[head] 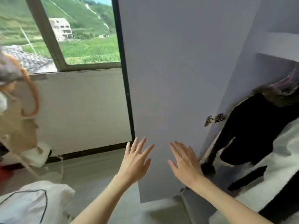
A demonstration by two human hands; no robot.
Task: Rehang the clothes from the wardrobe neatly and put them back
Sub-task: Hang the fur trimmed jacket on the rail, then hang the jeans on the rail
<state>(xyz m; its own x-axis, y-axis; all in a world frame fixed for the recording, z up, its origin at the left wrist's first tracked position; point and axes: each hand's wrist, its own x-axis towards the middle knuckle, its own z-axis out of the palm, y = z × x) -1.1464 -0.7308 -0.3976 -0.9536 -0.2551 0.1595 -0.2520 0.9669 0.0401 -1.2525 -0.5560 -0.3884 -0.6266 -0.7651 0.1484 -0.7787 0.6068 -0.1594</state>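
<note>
Both hands, left hand [135, 160] and right hand [186, 164], spread wide and holding nothing before the open wardrobe door [169, 86]; next likely reaching the black garment [252, 126] inside.

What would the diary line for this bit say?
left hand: open, empty | right hand: open, empty | wardrobe door: open | black coat: hanging inside
</note>
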